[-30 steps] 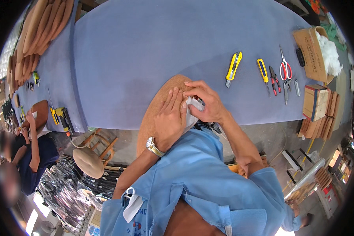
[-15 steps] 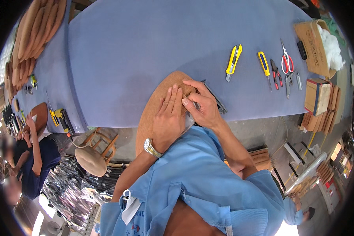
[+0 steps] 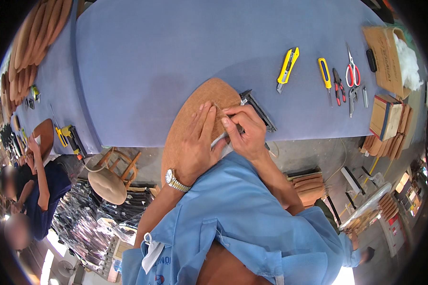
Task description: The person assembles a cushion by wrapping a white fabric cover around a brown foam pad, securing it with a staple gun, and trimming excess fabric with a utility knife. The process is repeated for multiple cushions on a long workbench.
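Observation:
A brown, fabric-covered seat cushion point(image 3: 181, 124) with a rounded end rests against me and over the near edge of the blue table. My left hand point(image 3: 198, 141), with a wristwatch above it, presses flat on the cushion with fingers stretched out. Close beside its fingertips, my right hand point(image 3: 248, 132) pinches thumb and forefinger together at the cushion's surface. What it pinches is too small to make out. Some whitish material point(image 3: 218, 140) shows under the cushion's edge between my hands. A black tool, perhaps a staple gun point(image 3: 258, 111), lies just past my right hand.
On the blue table point(image 3: 166, 42) lie a yellow utility knife point(image 3: 288, 68), a yellow-handled screwdriver point(image 3: 324, 73), red-handled pliers point(image 3: 338, 88) and scissors point(image 3: 352, 71). A cardboard box point(image 3: 383, 59) of white stuffing stands far right. A co-worker point(image 3: 47, 190) works at left, near a stool point(image 3: 107, 184).
The view has shifted slightly. My left fingers have slid a little down the cushion, and my left thumb now spreads toward my right hand, which keeps its pinch.

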A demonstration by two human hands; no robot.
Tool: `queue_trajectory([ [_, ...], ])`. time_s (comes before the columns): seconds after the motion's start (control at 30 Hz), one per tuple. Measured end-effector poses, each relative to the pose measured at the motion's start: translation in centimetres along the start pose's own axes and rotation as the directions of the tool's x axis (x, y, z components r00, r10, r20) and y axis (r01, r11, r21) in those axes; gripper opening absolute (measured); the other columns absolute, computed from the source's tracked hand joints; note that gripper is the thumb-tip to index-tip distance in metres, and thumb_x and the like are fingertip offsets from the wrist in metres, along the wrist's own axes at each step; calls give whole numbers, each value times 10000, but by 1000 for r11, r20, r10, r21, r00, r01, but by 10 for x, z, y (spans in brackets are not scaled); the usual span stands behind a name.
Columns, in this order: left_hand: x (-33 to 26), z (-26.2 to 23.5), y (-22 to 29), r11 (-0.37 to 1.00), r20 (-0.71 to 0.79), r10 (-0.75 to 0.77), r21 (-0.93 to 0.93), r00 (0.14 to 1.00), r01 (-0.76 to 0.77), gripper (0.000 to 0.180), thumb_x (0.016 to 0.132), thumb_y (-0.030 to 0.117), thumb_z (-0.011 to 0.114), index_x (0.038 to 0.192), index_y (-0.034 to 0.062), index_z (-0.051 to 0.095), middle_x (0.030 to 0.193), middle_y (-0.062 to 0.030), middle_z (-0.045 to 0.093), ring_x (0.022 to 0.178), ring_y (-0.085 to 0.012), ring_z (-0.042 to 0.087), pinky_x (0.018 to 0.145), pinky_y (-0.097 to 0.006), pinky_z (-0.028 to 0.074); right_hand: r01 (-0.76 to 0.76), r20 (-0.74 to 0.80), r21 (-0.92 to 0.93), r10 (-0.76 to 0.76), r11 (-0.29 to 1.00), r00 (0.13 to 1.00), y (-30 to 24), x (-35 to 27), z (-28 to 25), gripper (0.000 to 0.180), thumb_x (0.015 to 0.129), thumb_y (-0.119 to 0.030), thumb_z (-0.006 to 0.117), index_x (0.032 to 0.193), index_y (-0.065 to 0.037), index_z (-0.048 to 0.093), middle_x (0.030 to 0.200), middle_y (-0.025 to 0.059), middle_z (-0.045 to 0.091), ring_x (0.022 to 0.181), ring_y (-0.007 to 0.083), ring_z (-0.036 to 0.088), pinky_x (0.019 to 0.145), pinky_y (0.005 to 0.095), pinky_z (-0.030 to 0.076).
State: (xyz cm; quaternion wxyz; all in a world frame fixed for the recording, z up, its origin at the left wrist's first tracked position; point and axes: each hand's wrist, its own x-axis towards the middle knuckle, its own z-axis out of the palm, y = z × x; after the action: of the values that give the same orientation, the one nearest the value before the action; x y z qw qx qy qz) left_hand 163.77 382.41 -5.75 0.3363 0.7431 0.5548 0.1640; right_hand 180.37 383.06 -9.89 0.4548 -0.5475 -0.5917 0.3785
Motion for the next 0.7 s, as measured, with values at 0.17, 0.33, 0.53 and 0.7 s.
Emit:
queue_trajectory([
  [0.17, 3, -1, 2, 995, 34, -2, 99, 999, -1, 741, 855, 91, 747, 1513, -58, 439, 1557, -264, 463, 1443, -399, 467, 1179, -491, 410, 2, -27, -14, -2, 1000, 1000, -2, 0, 2, 154, 896, -54, 775, 811, 17, 669, 946, 153, 721, 824, 264, 690, 719, 345, 537],
  [0.33, 3, 3, -1, 995, 9, 6, 104, 1000, -7, 705, 870, 68, 713, 1510, -58, 446, 1546, -268, 477, 1436, -397, 476, 1176, -486, 415, -37, -75, -6, 37, 999, 996, -8, 0, 6, 147, 878, -75, 795, 814, 7, 690, 893, 124, 714, 758, 255, 662, 646, 350, 512],
  [0.53, 3, 5, -2, 992, -1, 14, 122, 1000, -14, 692, 849, 27, 692, 1501, -47, 471, 1537, -246, 501, 1426, -378, 497, 1166, -472, 428, -121, -74, 2, 121, 993, 990, -14, 0, 4, 156, 903, -91, 778, 818, 9, 693, 883, 128, 714, 778, 254, 671, 672, 349, 517],
  [0.7, 4, 6, 1, 988, -10, 9, 155, 1000, -7, 664, 849, -1, 660, 1493, -26, 501, 1541, -209, 516, 1430, -351, 502, 1147, -462, 444, -164, -80, 31, 166, 986, 983, -15, -1, 3, 175, 917, -80, 758, 805, 10, 660, 886, 134, 714, 803, 262, 684, 697, 349, 525],
])
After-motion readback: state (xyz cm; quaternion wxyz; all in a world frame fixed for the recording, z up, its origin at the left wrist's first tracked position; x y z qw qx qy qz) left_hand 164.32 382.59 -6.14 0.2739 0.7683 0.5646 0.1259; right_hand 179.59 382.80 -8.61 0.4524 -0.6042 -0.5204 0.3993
